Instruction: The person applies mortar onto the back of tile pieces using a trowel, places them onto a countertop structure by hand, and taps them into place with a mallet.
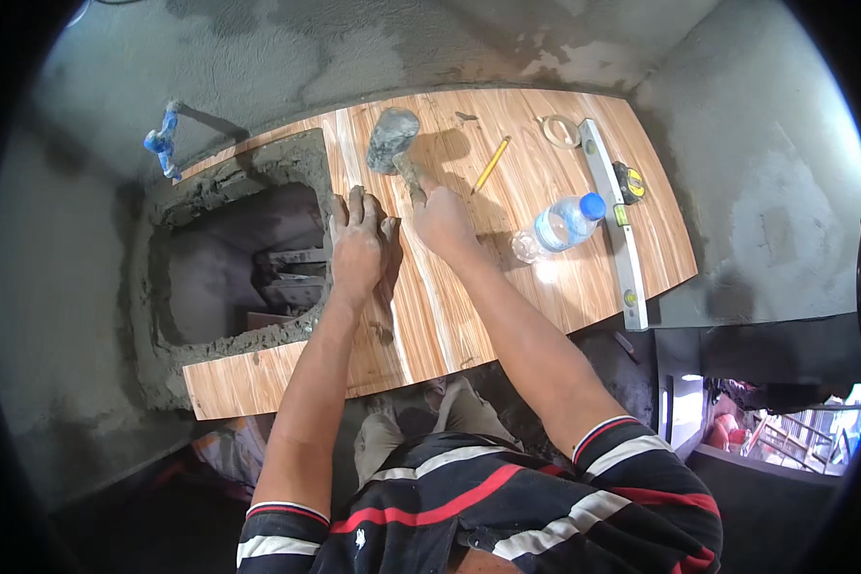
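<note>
My right hand (442, 218) is wrapped round the short handle of a rubber mallet (392, 140). Its grey, mortar-smeared head is over the far part of a wood-patterned tile slab (430, 316); whether it touches the slab I cannot tell. Just to the left, my left hand (359, 237) lies with fingers spread on the slab, beside the edge of a rectangular opening (239, 251). Wet mortar (292, 153) rims this opening. A yellow pencil (491, 165) rests right of the mallet, and a clear water bottle with a blue cap (562, 225) lies on its side nearer me.
Along the slab's right side lies a spirit level (617, 220), with a yellow and black tape measure (629, 182) against it. A roll of tape (559, 132) sits at the far right. A blue tap fitting (164, 143) juts from the rough cement wall (258, 67) at far left.
</note>
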Tool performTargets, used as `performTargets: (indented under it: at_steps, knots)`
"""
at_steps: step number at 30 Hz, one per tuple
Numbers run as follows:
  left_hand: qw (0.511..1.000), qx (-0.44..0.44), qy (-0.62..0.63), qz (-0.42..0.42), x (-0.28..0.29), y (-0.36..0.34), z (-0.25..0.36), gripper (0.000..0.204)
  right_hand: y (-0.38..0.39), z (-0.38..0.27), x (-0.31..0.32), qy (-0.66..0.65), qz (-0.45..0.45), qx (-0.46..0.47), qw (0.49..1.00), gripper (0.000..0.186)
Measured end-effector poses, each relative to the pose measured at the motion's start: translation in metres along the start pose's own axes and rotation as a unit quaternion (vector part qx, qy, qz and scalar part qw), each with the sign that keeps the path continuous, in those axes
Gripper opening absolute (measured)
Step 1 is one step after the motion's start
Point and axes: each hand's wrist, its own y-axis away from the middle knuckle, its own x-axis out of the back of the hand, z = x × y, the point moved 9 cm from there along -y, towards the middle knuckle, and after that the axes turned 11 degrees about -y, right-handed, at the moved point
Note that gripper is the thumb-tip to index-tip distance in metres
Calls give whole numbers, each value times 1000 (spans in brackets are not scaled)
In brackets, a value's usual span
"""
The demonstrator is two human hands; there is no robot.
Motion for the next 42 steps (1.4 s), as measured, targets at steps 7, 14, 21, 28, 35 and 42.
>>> performTargets:
  at_steps: [7, 14, 21, 28, 35, 42]
  knots:
    - [999, 5, 12, -34, -5, -3, 4, 56, -7, -26, 14, 149, 43, 107, 982, 26]
    - [1000, 11, 3, -16, 0, -1, 5, 53, -28, -32, 2, 187, -17, 78, 979, 36]
    - [999, 32, -5, -32, -10, -2, -1, 53, -28, -47, 1, 199, -9, 106, 974, 31]
    - [999, 30, -2, -34, -16, 1, -7, 56, -33, -54, -13, 209, -27, 105, 972, 35]
    - [997, 40, -3, -68, -20, 0, -9, 59, -36, -54, -27, 214, -46, 103, 970, 37]
    - [999, 24, -7, -34, -10, -1, -5, 56, -36, -41, -23, 237, -41, 106, 965, 35]
